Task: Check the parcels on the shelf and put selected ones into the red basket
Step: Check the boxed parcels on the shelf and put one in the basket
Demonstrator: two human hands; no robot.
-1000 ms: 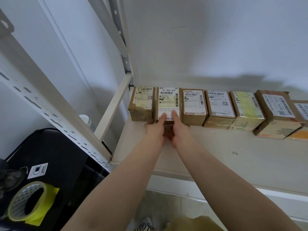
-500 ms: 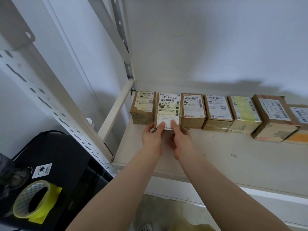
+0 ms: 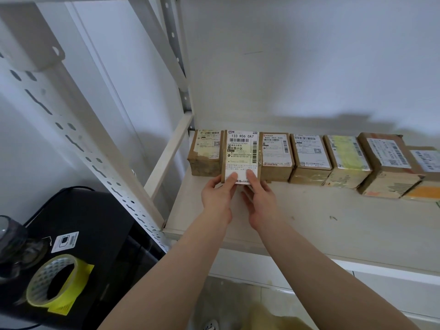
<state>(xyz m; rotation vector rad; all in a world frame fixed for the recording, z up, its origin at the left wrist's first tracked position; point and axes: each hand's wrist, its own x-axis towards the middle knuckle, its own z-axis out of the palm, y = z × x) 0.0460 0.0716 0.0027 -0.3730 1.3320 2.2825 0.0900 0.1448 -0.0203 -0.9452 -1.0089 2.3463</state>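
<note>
Parcel storeroom: labelled parcels (image 3: pixel 312 151), metal shelving (image 3: pixel 297 225)

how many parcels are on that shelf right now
7 show, in one row along the back of the shelf. From the left: parcels one, two (both hands hold it), three, four, five, six, seven. The frame cuts the last; more may follow.

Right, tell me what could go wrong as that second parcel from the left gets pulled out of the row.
1. The held parcel sits tight between its two neighbours, so pulling may drag them forward on the shelf.
2. Both hands pinch only its bottom edge, so it might tip or slip.
3. No red basket is in view, so the drop needs a turn away.
</note>
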